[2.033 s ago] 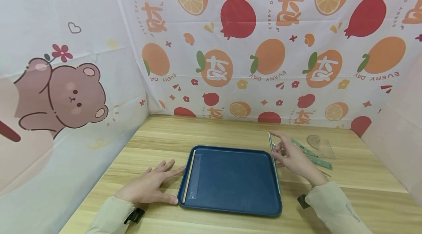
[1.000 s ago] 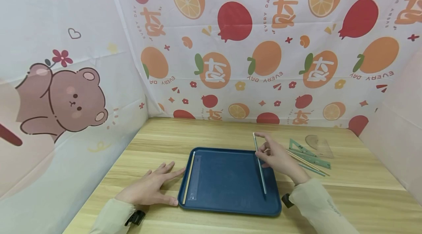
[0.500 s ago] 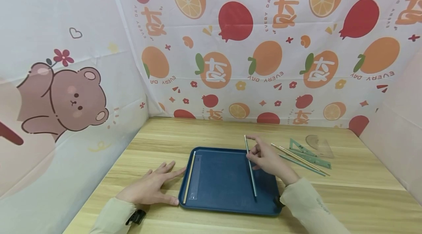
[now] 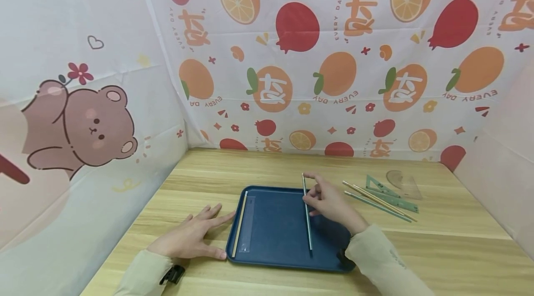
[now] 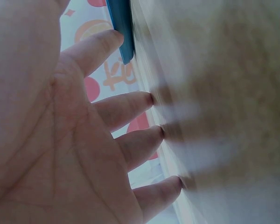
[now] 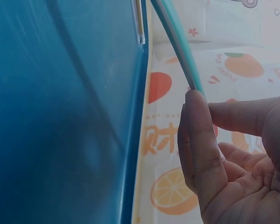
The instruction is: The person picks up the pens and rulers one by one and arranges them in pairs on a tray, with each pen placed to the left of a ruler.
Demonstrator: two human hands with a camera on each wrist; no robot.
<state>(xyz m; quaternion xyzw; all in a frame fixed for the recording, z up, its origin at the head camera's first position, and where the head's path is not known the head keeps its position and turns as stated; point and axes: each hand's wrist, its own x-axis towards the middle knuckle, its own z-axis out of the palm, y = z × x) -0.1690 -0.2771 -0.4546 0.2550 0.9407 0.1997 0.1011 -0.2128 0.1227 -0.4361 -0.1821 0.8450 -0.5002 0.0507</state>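
Note:
My right hand (image 4: 327,201) pinches a slim green pencil (image 4: 308,222) between thumb and fingers, its index finger reaching to the white far end. The pencil slants over the right half of the blue tray (image 4: 275,265); its shaft also shows in the right wrist view, a green pencil length (image 6: 179,44) leaving the fingertips. Inside the tray's left side lie a natural-wood pencil (image 4: 238,229) and a clear ruler (image 4: 247,229), side by side. My left hand (image 4: 189,238) lies spread on the table, its index finger and thumb at the tray's left edge (image 5: 123,32).
Right of the tray on the wooden table (image 4: 450,245) lie several pencils: wooden pencils (image 4: 384,202) and a green pencil (image 4: 375,205). Beyond them are a green set square (image 4: 381,187), a green ruler (image 4: 402,204) and a clear protractor (image 4: 404,185). A printed cloth (image 4: 367,115) hangs behind.
My right hand has carried the green pencil leftward from the tray's right edge to over its right half. The pencils on the right are uncovered. My left hand has stayed in place.

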